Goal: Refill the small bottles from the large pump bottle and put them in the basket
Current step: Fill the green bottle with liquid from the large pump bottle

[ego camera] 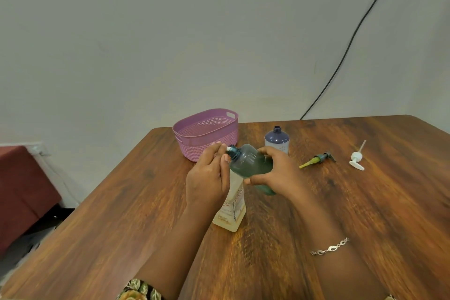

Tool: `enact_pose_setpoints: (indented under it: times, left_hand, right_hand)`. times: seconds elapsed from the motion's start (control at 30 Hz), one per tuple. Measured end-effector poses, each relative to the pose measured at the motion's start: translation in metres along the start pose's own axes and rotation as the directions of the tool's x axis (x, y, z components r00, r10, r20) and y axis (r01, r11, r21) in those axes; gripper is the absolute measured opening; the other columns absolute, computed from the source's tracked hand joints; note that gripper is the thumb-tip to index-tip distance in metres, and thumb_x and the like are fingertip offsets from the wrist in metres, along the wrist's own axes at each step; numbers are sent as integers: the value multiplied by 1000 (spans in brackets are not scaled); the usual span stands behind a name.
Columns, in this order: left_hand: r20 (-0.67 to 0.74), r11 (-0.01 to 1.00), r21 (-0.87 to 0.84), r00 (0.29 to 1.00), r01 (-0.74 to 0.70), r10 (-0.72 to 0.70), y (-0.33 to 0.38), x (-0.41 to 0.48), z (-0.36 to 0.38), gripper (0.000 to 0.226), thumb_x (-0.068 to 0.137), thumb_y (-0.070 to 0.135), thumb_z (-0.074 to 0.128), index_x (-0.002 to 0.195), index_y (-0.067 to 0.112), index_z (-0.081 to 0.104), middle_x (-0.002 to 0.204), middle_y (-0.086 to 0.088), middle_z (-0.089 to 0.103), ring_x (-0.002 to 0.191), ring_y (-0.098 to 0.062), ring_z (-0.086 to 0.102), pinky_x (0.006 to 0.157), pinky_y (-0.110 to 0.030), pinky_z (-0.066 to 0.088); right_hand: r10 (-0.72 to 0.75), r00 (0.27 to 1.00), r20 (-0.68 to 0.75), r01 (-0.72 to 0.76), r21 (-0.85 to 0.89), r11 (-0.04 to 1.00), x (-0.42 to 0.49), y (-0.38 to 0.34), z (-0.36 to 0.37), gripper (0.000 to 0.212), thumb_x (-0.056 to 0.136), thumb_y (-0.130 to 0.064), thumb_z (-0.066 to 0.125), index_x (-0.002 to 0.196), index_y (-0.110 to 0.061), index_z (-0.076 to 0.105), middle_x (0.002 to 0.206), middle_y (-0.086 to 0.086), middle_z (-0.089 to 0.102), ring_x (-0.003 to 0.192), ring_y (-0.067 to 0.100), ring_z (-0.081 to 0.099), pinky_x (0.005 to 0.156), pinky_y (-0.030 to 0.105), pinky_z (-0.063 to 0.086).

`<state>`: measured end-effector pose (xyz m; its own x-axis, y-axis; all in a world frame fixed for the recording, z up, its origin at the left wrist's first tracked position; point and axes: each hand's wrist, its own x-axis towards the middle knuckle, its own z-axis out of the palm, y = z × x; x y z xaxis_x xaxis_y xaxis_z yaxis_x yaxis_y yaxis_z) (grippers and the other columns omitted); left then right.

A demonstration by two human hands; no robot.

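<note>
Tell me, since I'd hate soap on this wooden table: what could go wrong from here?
The green bottle is held tilted in the right hand, its narrow neck at the white nozzle; liquid could miss and run onto the table.
The left hand grips the top of the large pump bottle; a hard press might tip it.
The uncapped purple bottle stands close behind and could be knocked.

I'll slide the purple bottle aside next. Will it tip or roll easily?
The purple bottle looks like plastic, so probably light and easy to tip. Its body is round, so once down it would likely roll. Its neck has no cap, so anything inside could spill.
</note>
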<state>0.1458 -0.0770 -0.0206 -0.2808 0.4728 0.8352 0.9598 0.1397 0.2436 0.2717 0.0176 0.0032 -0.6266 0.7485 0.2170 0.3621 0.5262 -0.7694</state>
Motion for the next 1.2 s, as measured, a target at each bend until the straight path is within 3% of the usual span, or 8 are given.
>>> enact_pose_setpoints:
  times: [0.07,0.17,0.27,0.43,0.53,0.8,1.03,1.2]
  left_hand:
    - [-10,999,18,1000,-29,29,1,7,-1,41,94,21,37,105,-1,69,106,-12,69,108,-26,62,86,-32,50]
    - [-39,996,29,996,-80,81,1,9,-2,38,93,18,39,99,-1,70,96,-11,69,94,-24,65,85,-35,51]
    - [-98,996,-79,995,-34,26,4,9,-4,36,93,19,39,91,0,70,87,-9,67,76,-10,60,66,-13,45]
    - [-174,995,-97,984,8,-25,5,15,-2,26,87,24,49,84,3,63,89,-9,55,74,-2,43,62,1,37]
    - [-184,996,-70,981,47,-60,0,22,0,19,83,21,54,79,4,62,87,-10,53,84,-3,35,70,-7,35]
    - [-16,995,40,996,-87,87,-6,12,3,33,89,25,47,92,2,71,89,-8,67,84,-15,59,80,-12,34]
    - [-2,985,78,988,-152,153,-3,15,2,32,88,24,48,89,1,71,86,-8,67,79,-17,62,79,-14,37]
    - [-77,982,41,979,-184,187,-7,17,6,25,86,19,53,79,2,71,75,-7,66,69,-15,59,67,-20,40]
  right_hand:
    - [-6,1000,-7,6,-4,1000,1,-2,-2,68,62,-25,84,121,-20,51,101,-11,46,93,7,45,74,22,38]
    - [-12,1000,-11,12,-8,1000,0,-2,-2,68,60,-25,85,120,-20,52,100,-11,47,93,7,46,75,22,39]
    - [-13,1000,-6,13,-1,1000,-1,0,-1,68,61,-25,85,121,-20,52,100,-11,47,94,7,46,74,22,39]
    - [-21,1000,4,21,-3,1000,1,1,-3,67,62,-25,84,120,-21,51,100,-10,46,93,7,45,62,14,37]
    - [-25,1000,11,25,2,1000,2,2,-2,68,62,-26,84,121,-21,51,100,-11,46,94,6,45,62,11,36]
    - [-17,1000,15,17,-2,1000,3,2,-2,68,61,-26,84,121,-21,51,101,-11,47,95,8,46,75,22,40]
    - [-19,1000,20,19,-3,1000,4,4,-2,70,60,-26,85,121,-20,51,100,-11,47,94,7,46,73,21,39]
    - [-21,1000,22,22,-2,1000,5,7,-2,70,60,-26,85,122,-21,51,101,-10,48,94,7,46,71,20,37]
